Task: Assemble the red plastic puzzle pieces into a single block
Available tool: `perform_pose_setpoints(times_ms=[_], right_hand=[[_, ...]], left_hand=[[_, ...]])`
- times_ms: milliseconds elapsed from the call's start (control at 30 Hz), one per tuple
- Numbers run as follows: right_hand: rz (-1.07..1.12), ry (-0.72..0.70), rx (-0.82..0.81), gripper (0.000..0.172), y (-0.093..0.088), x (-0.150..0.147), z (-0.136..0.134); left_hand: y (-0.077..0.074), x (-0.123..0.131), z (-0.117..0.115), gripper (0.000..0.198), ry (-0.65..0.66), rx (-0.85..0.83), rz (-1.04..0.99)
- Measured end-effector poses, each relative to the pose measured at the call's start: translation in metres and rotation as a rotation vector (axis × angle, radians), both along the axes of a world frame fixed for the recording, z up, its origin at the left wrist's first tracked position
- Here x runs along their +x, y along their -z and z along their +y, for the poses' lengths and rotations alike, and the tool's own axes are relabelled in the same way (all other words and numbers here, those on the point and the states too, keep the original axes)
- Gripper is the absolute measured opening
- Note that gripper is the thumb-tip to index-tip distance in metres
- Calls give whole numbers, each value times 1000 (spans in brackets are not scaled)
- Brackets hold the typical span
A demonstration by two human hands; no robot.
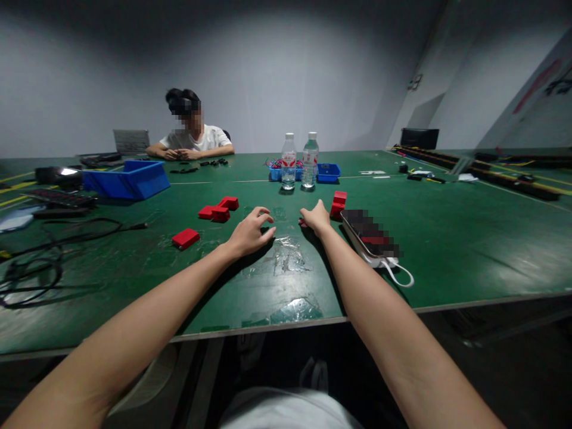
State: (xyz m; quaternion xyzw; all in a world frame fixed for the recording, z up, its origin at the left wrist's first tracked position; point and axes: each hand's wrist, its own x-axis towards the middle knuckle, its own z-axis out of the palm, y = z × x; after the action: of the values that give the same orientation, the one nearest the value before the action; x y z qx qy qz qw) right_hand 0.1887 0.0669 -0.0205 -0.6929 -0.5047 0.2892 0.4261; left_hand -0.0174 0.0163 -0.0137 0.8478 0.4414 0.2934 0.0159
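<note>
My left hand (252, 232) rests on the green table (286, 298) with thumb and fingers apart and nothing between them. Left of it lie several red blocks: a joined-looking cluster (218, 213) and a single red block (185, 238) nearer to me. Facing it, my right hand (316, 218) rests loosely bent, with its fingertips pointing left; a small gap shows between them and no object is visible there. Just right of that hand stands a red block (338, 205) with a notched shape. Clear tape (290, 253) is stuck to the tabletop between my forearms.
Two water bottles (288, 164) stand ahead, before small blue trays (328, 173). A phone on a white power bank (369, 238) lies by my right forearm. At left are a blue bin (129, 179) and black cables (49, 256). Another person (196, 137) sits across the table.
</note>
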Motion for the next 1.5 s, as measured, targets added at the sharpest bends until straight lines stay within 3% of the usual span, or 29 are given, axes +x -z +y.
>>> perform_pose_setpoints(times_ms=[133, 333, 467, 600, 700, 833, 933, 1133, 1233, 1367, 1500], right_hand=[[2, -77, 37, 66, -1, 5, -6], [-413, -260, 272, 24, -4, 0, -13], [-445, -232, 483, 21, -9, -12, -19], [-490, -265, 438, 22, -10, -16, -25], [-575, -328, 272, 28, -7, -14, -28], [-687, -404, 132, 34, -6, -13, -31], [-680, -413, 143, 36, -9, -13, -31], [-607, -484, 190, 34, -10, -16, -31], [-591, -488, 213, 34, -10, -17, -32], [-535, -465, 247, 33, -13, -17, -32], [-455, -484, 372, 31, -13, -18, -31]], left_hand=[[0, 0, 1, 27, -31, 1, 44], [-8, -12, 11, 46, -293, 49, 189], [-17, -46, 25, 51, -515, 67, 141], [-20, -83, 39, 58, -708, 6, 152], [-15, -94, 45, 53, -620, -93, 191], [-6, -83, 45, 48, -567, -113, 235], [-4, -66, 39, 41, -483, -108, 233], [-5, -28, 22, 32, -112, -93, 79], [-5, -10, 11, 31, -8, -81, 13], [-6, 4, 0, 31, -17, -130, -156], [-6, 8, 2, 35, -65, -319, -513]])
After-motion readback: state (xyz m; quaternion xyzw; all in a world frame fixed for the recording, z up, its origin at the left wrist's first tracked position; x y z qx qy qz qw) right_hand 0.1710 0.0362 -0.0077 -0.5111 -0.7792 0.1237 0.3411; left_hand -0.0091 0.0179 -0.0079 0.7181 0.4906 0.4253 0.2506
